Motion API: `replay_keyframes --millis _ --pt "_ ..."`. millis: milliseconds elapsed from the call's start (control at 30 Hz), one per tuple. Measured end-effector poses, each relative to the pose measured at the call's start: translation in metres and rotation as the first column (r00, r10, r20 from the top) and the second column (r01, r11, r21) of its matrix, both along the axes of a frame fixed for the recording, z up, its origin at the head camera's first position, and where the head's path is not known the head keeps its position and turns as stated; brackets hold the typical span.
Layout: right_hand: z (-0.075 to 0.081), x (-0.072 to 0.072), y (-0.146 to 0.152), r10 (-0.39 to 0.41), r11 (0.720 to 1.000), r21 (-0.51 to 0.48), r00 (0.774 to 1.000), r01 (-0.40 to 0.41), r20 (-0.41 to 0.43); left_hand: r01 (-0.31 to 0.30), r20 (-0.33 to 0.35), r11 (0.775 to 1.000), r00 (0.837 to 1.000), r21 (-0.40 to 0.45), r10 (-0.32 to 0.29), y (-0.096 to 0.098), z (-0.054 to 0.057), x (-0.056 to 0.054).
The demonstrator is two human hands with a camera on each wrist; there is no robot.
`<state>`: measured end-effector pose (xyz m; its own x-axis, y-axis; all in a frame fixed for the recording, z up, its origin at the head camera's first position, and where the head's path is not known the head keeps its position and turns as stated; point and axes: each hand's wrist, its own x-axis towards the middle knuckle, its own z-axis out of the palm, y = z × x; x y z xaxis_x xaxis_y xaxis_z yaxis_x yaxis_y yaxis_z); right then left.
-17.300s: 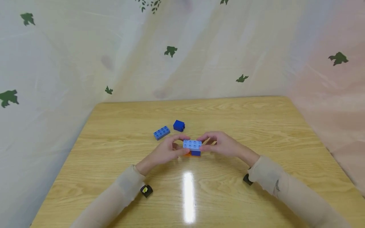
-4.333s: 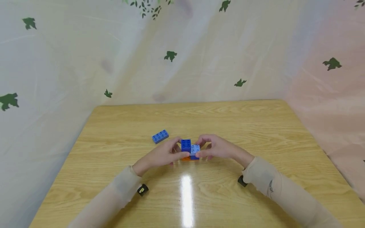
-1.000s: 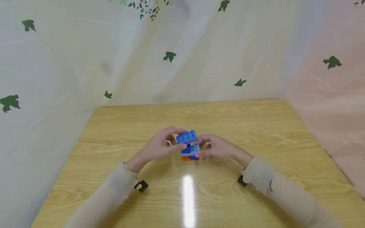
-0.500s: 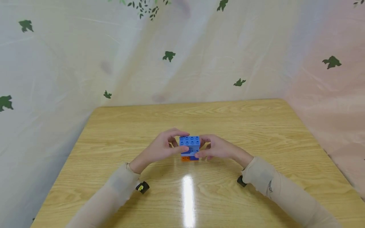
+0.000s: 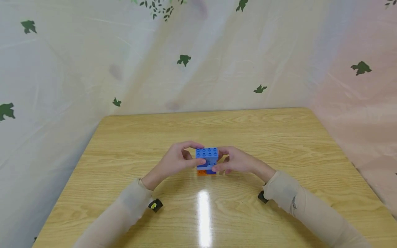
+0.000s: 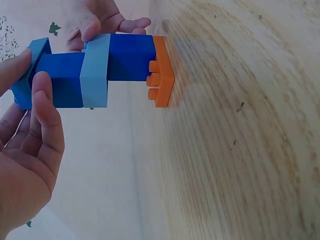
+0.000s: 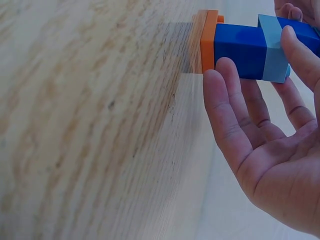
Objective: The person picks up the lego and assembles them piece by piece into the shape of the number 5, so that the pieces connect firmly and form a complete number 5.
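A stack of toy building bricks stands upright on the table, between both hands. Its base is a flat orange brick point(image 6: 164, 75), with a dark blue brick point(image 7: 239, 52) on its right part. Across that lies a light blue brick point(image 6: 95, 75). A second dark blue brick point(image 6: 62, 82) sits on the left part of it. Topmost is a long blue eight-stud brick point(image 5: 206, 152), level over the stack. My left hand point(image 5: 173, 160) pinches this top brick by its left end. With thumb and fingers, my right hand point(image 5: 240, 160) holds the stack around the light blue brick.
The wooden table point(image 5: 263, 131) has a light streak reflected near its front. A pale cloth point(image 5: 217, 79) with green bird shapes hangs behind it. A small black device point(image 5: 155, 205) sits under the left cuff and another black device point(image 5: 263, 197) under the right cuff.
Earlier, the second dark blue brick and the blue eight-stud brick moved from table to stack. Within the last second, my left hand has turned the eight-stud brick from tilted to level; the right stays put.
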<state>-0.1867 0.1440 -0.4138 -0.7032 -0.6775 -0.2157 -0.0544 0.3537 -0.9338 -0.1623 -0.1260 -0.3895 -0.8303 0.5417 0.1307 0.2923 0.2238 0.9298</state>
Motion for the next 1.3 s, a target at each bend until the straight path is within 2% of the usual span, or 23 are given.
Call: replay_keyframes --millis 267,500,767,1100,1300 --pt "0.002 0.002 -0.001 -0.005 1.000 0.001 1.000 0.005 0.007 -0.022 -0.043 1.000 0.999 -0.005 0.021 0.002 -0.003 0.002" --pt "-0.001 -0.005 0.002 -0.004 1.000 0.006 1.000 0.004 0.014 -0.056 -0.131 0.997 0.990 -0.055 0.048 0.007 -0.002 0.000" --pt "-0.004 -0.014 0.005 0.016 1.000 -0.001 1.000 -0.016 0.004 -0.067 -0.087 0.998 0.994 -0.017 0.066 0.009 -0.008 -0.005" --pt "-0.005 -0.015 0.007 0.017 1.000 -0.004 1.000 -0.017 0.000 -0.064 -0.116 0.998 0.991 0.015 0.065 0.011 -0.015 -0.008" --pt "-0.009 -0.017 0.006 0.012 1.000 -0.008 1.000 -0.012 0.001 -0.068 -0.075 0.997 0.995 0.023 0.070 0.011 -0.016 -0.007"
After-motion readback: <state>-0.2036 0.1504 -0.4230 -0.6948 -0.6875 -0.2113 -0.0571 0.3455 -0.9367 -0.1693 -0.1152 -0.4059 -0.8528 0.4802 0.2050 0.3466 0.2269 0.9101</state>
